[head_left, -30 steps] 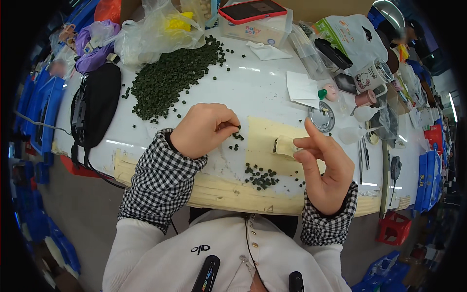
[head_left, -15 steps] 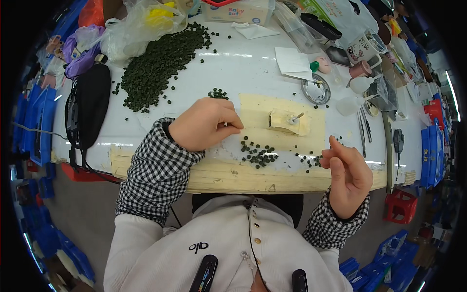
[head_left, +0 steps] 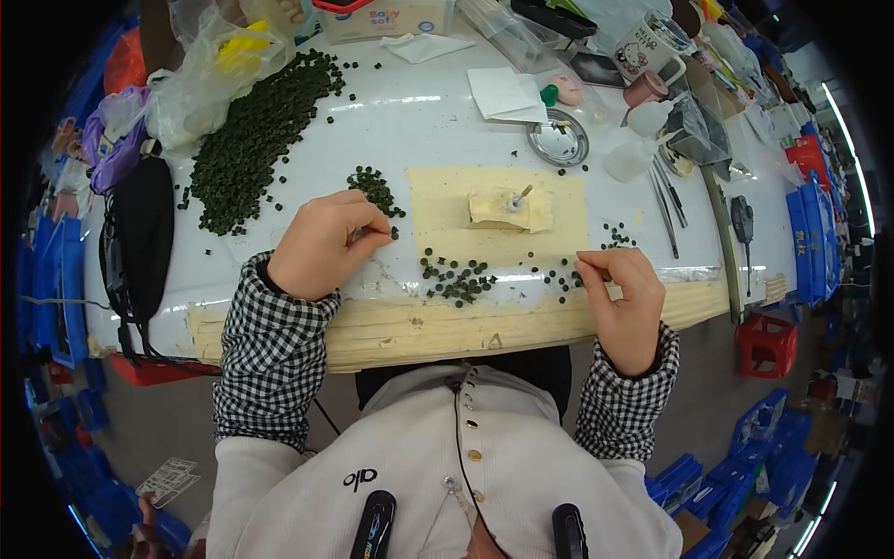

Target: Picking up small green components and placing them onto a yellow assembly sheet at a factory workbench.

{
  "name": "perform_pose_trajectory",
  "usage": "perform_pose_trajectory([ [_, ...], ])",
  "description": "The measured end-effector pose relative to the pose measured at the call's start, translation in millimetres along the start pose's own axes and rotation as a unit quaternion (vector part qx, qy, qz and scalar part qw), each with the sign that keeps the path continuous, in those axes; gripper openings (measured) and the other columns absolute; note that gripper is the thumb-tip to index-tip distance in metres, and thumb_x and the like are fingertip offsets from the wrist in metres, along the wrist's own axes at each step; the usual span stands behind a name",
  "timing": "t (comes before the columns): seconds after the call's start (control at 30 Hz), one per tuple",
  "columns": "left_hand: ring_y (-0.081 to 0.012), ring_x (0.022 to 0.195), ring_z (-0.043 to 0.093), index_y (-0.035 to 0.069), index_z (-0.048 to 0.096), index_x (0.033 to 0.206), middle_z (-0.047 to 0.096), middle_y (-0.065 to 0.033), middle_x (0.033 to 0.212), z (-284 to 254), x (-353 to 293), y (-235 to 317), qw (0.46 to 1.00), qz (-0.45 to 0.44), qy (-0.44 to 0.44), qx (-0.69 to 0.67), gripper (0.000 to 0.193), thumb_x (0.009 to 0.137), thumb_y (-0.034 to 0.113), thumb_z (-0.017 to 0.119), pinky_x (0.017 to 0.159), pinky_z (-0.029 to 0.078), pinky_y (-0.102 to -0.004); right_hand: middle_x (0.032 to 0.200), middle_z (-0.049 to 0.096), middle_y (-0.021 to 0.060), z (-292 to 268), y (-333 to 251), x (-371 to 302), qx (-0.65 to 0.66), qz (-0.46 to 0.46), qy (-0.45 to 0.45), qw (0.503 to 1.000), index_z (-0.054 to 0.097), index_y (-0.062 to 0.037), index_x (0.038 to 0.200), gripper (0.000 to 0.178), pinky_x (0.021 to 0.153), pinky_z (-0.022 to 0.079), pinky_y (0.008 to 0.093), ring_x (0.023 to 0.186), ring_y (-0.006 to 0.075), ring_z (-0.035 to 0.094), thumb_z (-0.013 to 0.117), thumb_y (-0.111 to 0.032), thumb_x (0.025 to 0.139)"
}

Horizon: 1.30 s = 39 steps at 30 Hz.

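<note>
Left hand, left of centre, is pressing its thumb and fingertips together right at a dark green pellet; whether it is gripping it, I cannot tell. Right hand, lower right of centre, is curling thumb and forefinger close, their hold unclear. Handling seems to be only partway along: small clusters are lying near the cream sheet, while a big heap is still waiting at upper left.
</note>
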State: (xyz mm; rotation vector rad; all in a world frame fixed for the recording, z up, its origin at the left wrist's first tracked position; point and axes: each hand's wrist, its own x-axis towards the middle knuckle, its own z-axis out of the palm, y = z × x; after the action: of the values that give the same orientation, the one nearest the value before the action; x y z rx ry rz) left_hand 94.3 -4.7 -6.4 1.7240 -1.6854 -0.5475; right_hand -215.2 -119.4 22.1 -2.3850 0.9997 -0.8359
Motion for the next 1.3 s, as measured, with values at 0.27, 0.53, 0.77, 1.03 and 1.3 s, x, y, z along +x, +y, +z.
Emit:
perform_pose_trajectory([
  [0.27,-0.0105,0.074,0.063,-0.003,0.066,0.101,0.068,-0.0064,0.089,2.3,-0.8,17.8,0.945,-0.087,0.075,-0.307,0.013,0.090,0.004,0.064,0.066,0.051,-0.0219,0.078,0.062,0.0089,15.1,10.1,1.7,-0.099,-0.049,-0.035,0.993,0.065,-0.0018,0.082,0.010,0.068,0.047,0.0371,0.076,0.0277,0.056,0.072,-0.003,0.074],
  [0.53,-0.0085,0.076,0.063,-0.001,0.063,0.111,0.067,-0.0053,0.089,1.4,9.1,43.6,0.802,-0.173,-0.005,-0.572,0.021,0.098,0.015,0.057,0.068,0.052,-0.0190,0.074,0.060,0.0090,15.0,9.4,4.2,-0.095,-0.052,-0.049,0.993,0.063,-0.0017,0.081,0.011,0.066,0.047,0.0362,0.072,0.0272,0.056,0.072,-0.003,0.075],
  [0.77,-0.0144,0.093,0.068,-0.002,0.060,0.119,0.069,-0.0123,0.104,14.2,29.4,57.2,0.731,-0.136,-0.056,-0.666,0.025,0.097,0.010,0.056,0.082,0.056,-0.0209,0.075,0.065,0.0104,-2.3,-22.1,21.1,0.054,-0.017,-0.029,0.998,0.065,0.0013,0.088,0.012,0.058,0.050,0.0273,0.064,0.0189,0.063,0.071,0.002,0.078],
  [1.03,-0.0189,0.097,0.068,-0.002,0.061,0.114,0.068,-0.0144,0.105,22.6,30.3,54.1,0.759,-0.091,0.019,-0.645,0.021,0.094,0.004,0.059,0.087,0.056,-0.0274,0.077,0.067,0.0099,8.6,-61.9,68.5,0.147,-0.144,-0.037,0.978,0.068,0.0018,0.093,0.016,0.058,0.051,0.0255,0.064,0.0174,0.065,0.071,0.005,0.077],
  [1.3,-0.0169,0.086,0.066,-0.005,0.068,0.104,0.068,-0.0136,0.097,20.5,22.9,52.1,0.841,-0.005,0.113,-0.530,0.018,0.087,-0.007,0.064,0.077,0.055,-0.0264,0.079,0.067,0.0095,36.9,-66.9,80.6,0.156,-0.190,-0.027,0.969,0.067,0.0008,0.092,0.017,0.056,0.050,0.0278,0.065,0.0199,0.064,0.072,0.004,0.076],
])
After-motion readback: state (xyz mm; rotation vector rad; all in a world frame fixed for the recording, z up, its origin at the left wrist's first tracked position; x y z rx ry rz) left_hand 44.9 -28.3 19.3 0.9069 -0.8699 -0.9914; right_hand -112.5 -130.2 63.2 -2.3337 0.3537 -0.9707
